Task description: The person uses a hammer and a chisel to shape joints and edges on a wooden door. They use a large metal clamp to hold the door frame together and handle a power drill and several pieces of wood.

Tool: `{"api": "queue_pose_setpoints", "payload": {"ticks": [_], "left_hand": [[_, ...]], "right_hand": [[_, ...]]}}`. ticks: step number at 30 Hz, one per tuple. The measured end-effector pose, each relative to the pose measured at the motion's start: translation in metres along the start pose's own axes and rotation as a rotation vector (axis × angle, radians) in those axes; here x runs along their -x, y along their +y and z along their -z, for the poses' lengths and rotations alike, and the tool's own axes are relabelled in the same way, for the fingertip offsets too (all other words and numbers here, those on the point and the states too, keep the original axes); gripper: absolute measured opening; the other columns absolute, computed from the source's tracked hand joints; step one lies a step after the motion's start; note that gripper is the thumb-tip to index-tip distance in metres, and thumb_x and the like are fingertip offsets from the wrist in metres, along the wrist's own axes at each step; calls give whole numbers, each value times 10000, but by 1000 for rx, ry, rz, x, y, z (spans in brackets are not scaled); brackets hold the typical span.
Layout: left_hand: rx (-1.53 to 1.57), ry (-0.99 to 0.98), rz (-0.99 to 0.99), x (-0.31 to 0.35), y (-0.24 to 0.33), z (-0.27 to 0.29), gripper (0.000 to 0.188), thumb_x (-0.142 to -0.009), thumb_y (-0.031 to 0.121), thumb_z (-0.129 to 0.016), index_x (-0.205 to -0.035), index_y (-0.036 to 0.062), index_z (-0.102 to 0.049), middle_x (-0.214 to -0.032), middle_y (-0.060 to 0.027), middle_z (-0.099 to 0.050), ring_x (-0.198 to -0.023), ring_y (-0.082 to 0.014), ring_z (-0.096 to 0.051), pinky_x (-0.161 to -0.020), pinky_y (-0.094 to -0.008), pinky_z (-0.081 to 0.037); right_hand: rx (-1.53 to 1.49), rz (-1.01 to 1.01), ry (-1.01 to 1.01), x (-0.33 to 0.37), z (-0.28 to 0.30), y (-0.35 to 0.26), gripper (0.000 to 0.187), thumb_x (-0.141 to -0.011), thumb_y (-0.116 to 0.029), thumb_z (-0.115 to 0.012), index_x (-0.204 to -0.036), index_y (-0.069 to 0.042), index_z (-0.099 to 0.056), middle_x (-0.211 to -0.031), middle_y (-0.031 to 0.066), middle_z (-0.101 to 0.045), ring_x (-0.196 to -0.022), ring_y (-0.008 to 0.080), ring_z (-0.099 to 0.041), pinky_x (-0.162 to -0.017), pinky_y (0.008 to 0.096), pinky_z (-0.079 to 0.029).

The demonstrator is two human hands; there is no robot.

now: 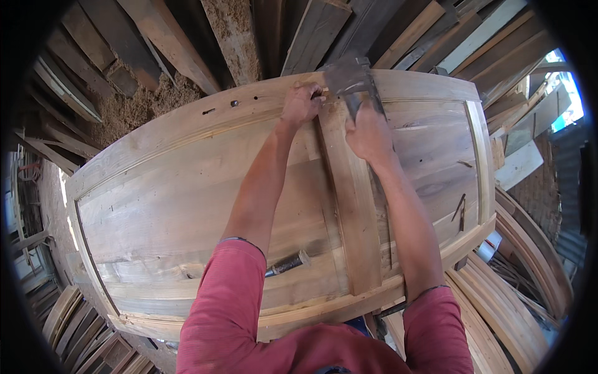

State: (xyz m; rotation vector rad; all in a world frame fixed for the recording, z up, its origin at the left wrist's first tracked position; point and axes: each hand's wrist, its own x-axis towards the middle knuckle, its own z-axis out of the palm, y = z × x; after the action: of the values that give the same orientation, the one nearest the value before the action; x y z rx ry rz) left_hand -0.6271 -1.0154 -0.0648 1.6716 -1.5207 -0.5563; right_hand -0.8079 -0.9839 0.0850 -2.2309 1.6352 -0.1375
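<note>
A large wooden panelled door lies flat before me, with a raised frame and a wide crossing rail. At its far edge, my left hand is closed, fingertips pinched over the frame near the rail's end; what they hold is too small and dark to name. Just right of it, my right hand is wrapped round a tool with a broad dark head. Motion smears that head, which is above the frame beside my left fingers. A dark-handled tool lies on the panel near my left elbow.
Dark holes mark the far frame, left of my hands. Thin dark metal pieces rest on the right panel. Boards lean beyond the far edge above heaped wood shavings. Curved timbers lie at lower right.
</note>
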Motion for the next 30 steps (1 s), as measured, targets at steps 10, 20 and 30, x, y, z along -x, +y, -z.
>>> {"api": "queue_pose_setpoints", "payload": {"ticks": [10,20,30], "left_hand": [[164,-11,175,25,-4,19,373,-862,225,-723,-1159,27,-614,-1031,-178,-698,-980,-334,-658,-896,-440,-500],[-407,-713,328,327,137,105,713,-688,483,-847,-1167,58,-535,-1087,-152,-624,-1092,-351,-585,-960,-489,-443],[-98,-606,261,299,162,86,355,-857,208,-713,-1093,38,-509,-898,-140,-640,-784,-293,-646,-687,-407,-522]], "right_hand": [[-787,88,-30,136,24,23,229,-863,-180,-728,-930,11,-620,-695,56,-636,-638,117,-590,-605,305,-474],[-961,132,331,233,14,62,215,-836,-94,-750,-904,-44,-552,-829,77,-549,-752,197,-540,-693,345,-456],[-1024,135,427,244,16,79,175,-850,-94,-733,-864,-35,-569,-822,63,-588,-738,174,-566,-685,333,-459]]}}
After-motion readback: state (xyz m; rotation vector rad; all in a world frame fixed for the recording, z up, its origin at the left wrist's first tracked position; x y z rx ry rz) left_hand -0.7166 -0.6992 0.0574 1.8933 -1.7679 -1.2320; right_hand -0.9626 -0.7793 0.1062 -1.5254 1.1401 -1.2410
